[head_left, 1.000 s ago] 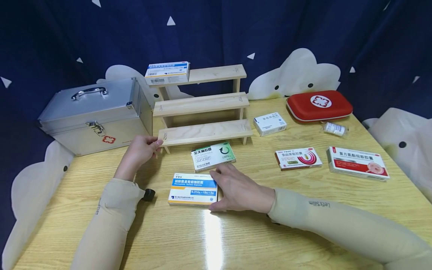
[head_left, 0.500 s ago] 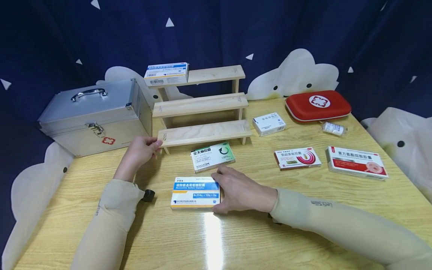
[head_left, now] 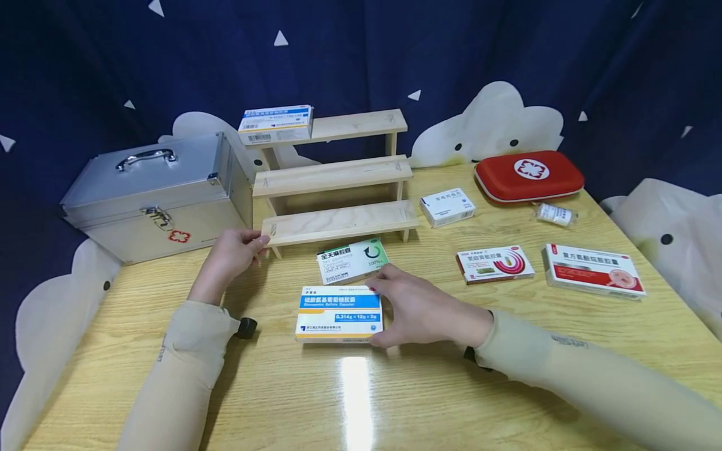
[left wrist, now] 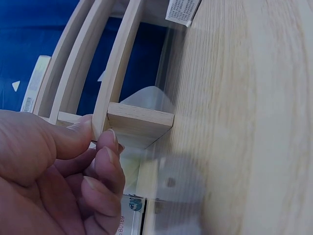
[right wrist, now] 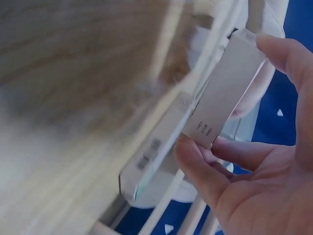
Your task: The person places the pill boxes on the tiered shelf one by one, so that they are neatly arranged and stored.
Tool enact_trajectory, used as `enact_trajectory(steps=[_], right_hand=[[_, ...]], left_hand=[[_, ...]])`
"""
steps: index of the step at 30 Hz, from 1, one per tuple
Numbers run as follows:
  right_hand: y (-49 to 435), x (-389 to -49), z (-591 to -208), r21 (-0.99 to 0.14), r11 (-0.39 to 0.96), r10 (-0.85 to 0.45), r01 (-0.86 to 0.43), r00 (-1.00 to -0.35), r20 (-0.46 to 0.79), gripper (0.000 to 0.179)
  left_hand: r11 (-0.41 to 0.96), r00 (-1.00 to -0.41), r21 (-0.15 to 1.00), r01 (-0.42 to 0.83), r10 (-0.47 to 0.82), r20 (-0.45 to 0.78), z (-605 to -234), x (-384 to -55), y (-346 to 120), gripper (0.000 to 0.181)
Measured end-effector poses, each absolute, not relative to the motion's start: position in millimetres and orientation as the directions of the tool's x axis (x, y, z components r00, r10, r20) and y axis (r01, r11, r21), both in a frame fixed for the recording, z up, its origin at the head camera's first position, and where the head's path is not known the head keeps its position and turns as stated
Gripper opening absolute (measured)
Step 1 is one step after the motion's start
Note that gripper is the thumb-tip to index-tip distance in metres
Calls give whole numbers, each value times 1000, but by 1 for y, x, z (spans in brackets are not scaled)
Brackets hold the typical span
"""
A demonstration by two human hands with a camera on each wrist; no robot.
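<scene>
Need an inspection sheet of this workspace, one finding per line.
Surface: wood-grain table, glare near the front.
Job's things: blue-striped box in hand; wooden rack, similar box on its top tier.
Clutter: green-printed box, white box, pink-ringed box, red-banded box, red case, wrapped item, metal case.
Hands: left hand pinches the rack's lowest tier; right hand grips the blue-striped box's right end.
Cables: nothing seen.
Surroundings: blue curtain, white cloud shapes.

You are at a wooden table (head_left: 282, 394) backed by a dark blue curtain (head_left: 350, 62) with white clouds (head_left: 491, 131) and triangles (head_left: 281, 39); it looks like a homely room, exact kind unclear.
</scene>
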State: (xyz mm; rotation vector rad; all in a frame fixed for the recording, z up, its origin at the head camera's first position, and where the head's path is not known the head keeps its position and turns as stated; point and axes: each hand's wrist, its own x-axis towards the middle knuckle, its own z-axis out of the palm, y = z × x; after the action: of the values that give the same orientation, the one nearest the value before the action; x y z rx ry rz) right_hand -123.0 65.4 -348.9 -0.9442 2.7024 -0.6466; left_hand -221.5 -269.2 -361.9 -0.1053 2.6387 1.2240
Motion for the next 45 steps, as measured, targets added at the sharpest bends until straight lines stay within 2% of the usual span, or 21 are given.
enact_trajectory(steps=[6,15,25,32,45], right_hand=[[88,-126,-335,-482,708,-605,-516,-795,-37,86],[136,-135,-319,-426,765,-538,-482,-843,-13,88],[173,-149,-286,-393,830,-449,-397,-892,-49,91],[186,-163,-264,-394,837,-410,-378,-912,3,89],[193,-210,-229,-305,864,-418,-401,-908,10,91]], left_hand=[[650,-972,744,-151,40,-232,-362,-221,-270,38],[644,-971,749,-158,36,-236,-361,-220,-270,37],[656,-972,737,-163,23,-235,-360,-219,-270,42],[655,-973,740,-153,30,-228,-361,-219,-271,43],[658,-970,735,-162,29,-239,-359,-219,-269,41]])
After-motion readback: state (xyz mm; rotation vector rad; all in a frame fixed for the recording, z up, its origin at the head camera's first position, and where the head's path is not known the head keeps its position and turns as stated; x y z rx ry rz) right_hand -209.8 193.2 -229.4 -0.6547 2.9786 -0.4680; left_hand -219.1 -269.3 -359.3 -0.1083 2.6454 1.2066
